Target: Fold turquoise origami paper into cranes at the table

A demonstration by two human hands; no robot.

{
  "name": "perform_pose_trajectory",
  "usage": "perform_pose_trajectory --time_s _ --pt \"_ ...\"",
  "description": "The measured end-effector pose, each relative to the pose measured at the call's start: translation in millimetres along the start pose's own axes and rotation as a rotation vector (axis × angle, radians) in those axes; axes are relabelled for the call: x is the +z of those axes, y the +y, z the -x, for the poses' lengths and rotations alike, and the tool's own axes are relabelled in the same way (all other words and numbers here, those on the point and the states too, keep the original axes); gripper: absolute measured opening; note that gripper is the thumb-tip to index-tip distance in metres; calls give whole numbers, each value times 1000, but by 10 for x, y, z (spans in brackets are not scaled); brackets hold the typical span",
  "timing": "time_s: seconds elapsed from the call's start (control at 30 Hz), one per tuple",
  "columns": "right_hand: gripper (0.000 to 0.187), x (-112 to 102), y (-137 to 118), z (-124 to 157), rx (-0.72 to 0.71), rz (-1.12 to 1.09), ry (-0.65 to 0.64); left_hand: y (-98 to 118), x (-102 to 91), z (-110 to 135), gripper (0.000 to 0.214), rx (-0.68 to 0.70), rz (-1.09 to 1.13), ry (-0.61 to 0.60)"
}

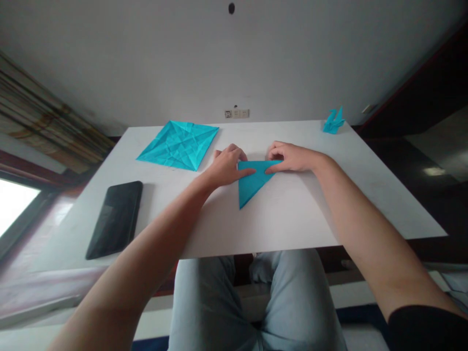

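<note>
A blue sheet of origami paper [252,182], folded into a triangle, lies at the middle of the white table with one point toward me. My left hand [230,165] grips its upper left corner, thumb on top and fingers curled behind the far edge. At the upper right corner, my right hand [287,157] pinches the paper the same way, its thumb pointing inward. Parts of the fingers are hidden behind the paper and the hands.
An unfolded, creased blue sheet [181,145] lies at the back left of the white table [292,219]. A black tablet or large phone [116,219] rests at the left. A folded blue paper crane [333,122] stands at the back right. Wall sockets [237,114] sit beyond the far edge.
</note>
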State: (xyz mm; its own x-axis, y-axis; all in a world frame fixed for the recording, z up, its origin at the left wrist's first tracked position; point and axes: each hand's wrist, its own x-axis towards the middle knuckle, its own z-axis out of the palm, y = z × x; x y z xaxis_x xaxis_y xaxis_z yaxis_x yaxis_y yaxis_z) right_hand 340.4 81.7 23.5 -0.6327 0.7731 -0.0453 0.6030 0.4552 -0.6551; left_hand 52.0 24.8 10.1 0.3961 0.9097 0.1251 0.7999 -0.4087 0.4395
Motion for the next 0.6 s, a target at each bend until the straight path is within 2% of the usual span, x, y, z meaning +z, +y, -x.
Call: perform_pose_trajectory --time_s 0.1,0.2,0.27,0.33,0.43,0.6 --pt "55 -13 -34 -14 14 -110 90 -75 -2 -33 36 -27 127 41" --pt "61 7 -65 -55 -4 -289 314 -152 36 -91 27 -25 385 109" --pt "64 31 -93 -79 -36 -439 410 -181 67 -137 26 -21 574 166" --pt "66 59 -130 -89 -58 -549 396 -190 83 -178 30 -30 739 211" --pt "66 99 -186 -83 -79 -621 277 -189 70 -208 36 -55 898 243" --pt "61 148 -240 -94 -175 -668 174 -202 31 -193 49 -90 961 244"
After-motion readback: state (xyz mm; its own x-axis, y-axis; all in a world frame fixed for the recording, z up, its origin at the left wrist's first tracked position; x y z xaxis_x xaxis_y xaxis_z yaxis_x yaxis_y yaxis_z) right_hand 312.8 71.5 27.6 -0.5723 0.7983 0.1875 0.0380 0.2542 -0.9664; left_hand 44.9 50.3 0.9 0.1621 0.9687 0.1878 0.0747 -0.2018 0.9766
